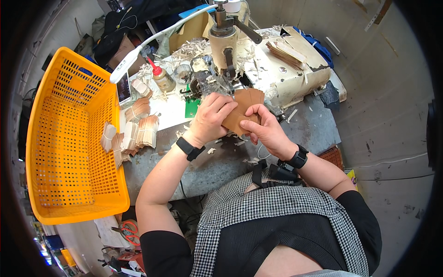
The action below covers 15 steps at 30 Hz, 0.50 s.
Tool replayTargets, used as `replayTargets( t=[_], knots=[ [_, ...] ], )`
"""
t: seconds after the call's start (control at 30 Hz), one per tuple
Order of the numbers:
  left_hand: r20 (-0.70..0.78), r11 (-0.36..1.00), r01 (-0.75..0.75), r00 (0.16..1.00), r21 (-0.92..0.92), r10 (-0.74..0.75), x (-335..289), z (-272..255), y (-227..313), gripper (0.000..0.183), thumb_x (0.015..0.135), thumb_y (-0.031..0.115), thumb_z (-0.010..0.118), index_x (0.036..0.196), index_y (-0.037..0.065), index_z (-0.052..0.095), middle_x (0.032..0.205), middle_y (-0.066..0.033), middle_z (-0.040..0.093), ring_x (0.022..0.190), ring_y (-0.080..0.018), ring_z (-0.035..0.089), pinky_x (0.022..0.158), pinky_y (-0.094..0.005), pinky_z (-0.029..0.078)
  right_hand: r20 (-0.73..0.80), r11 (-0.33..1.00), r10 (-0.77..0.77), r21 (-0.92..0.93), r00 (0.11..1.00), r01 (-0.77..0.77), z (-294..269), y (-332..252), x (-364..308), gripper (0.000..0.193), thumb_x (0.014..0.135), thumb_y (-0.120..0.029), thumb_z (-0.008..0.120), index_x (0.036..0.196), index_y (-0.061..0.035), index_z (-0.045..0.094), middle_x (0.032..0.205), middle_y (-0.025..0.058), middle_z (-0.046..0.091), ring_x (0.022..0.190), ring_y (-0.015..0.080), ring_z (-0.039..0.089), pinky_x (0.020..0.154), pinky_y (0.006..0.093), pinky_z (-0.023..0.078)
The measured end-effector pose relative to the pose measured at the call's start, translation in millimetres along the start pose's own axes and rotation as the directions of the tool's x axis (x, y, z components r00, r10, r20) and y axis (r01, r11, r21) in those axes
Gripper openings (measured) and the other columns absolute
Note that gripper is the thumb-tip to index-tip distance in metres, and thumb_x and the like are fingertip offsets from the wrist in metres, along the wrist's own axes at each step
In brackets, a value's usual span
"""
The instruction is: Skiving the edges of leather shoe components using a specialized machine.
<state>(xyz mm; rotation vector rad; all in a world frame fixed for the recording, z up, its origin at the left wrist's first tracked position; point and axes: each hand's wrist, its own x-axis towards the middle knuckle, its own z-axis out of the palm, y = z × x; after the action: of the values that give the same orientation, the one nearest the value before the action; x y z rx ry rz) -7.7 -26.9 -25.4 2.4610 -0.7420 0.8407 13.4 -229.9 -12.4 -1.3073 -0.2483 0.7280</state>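
Observation:
A fanned stack of flat brown leather-like pieces [249,99] is held in front of the machine [223,46]. My right hand [266,130] pinches the stack's right side, thumb on top and fingers underneath. At its left edge, my left hand [213,116] is closed, with curled fingers against the pieces; the fingertips are partly hidden. The machine's small working parts, just beyond my left hand, are partly covered by a clear guard. Pale shavings [196,48] lie heaped around the machine.
A yellow plastic basket [87,152] stands left of the table [203,171]. Tied bundles of pieces [146,130] lie beside it. Farther back are a red-capped bottle [163,79] and a white lamp [127,64]. More brown strips [285,55] rest on the cream housing [295,83] at right.

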Motion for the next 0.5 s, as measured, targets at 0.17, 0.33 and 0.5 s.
replayTargets(
  t=[0.17, 0.33, 0.5],
  knots=[
    [-0.003, 1.000, 0.002, 1.000, 0.000, -0.002, 0.0, 0.4, 0.5, 0.051, 0.052, 0.004, 0.073, 0.102, 0.004, 0.063, 0.103, -0.0091, 0.060, 0.095, -0.0287, 0.057, 0.083, -0.0385, 0.049, 0.001, 1.000, 0.000, -0.004, 1.000, 0.000, -0.6, -0.3, 0.1, 0.025, 0.090, -0.013, 0.066, 0.103, -0.0103, 0.045, 0.084, 0.0006, 0.056, 0.053, 0.0031, 0.046, 0.047, 0.0185, 0.037],
    [-0.009, 1.000, 0.008, 1.000, -0.002, -0.008, 1.1, -0.4, 1.9, 0.048, 0.055, 0.004, 0.073, 0.102, 0.004, 0.064, 0.100, -0.0096, 0.061, 0.092, -0.0291, 0.058, 0.081, -0.0379, 0.049, -0.001, 1.000, 0.003, -0.013, 1.000, -0.003, -0.7, -0.1, -0.4, 0.025, 0.089, -0.013, 0.066, 0.103, -0.0103, 0.045, 0.085, 0.0006, 0.055, 0.054, 0.0031, 0.046, 0.047, 0.0188, 0.037],
    [-0.024, 1.000, 0.011, 1.000, -0.002, -0.011, 0.7, 1.1, 1.7, 0.047, 0.055, 0.005, 0.074, 0.101, 0.004, 0.064, 0.099, -0.0093, 0.061, 0.092, -0.0291, 0.058, 0.081, -0.0379, 0.049, 0.001, 1.000, 0.002, -0.002, 1.000, -0.002, -0.5, 0.2, -0.2, 0.025, 0.089, -0.013, 0.066, 0.103, -0.0104, 0.045, 0.085, 0.0006, 0.055, 0.054, 0.0031, 0.046, 0.048, 0.0187, 0.037]
  ],
)
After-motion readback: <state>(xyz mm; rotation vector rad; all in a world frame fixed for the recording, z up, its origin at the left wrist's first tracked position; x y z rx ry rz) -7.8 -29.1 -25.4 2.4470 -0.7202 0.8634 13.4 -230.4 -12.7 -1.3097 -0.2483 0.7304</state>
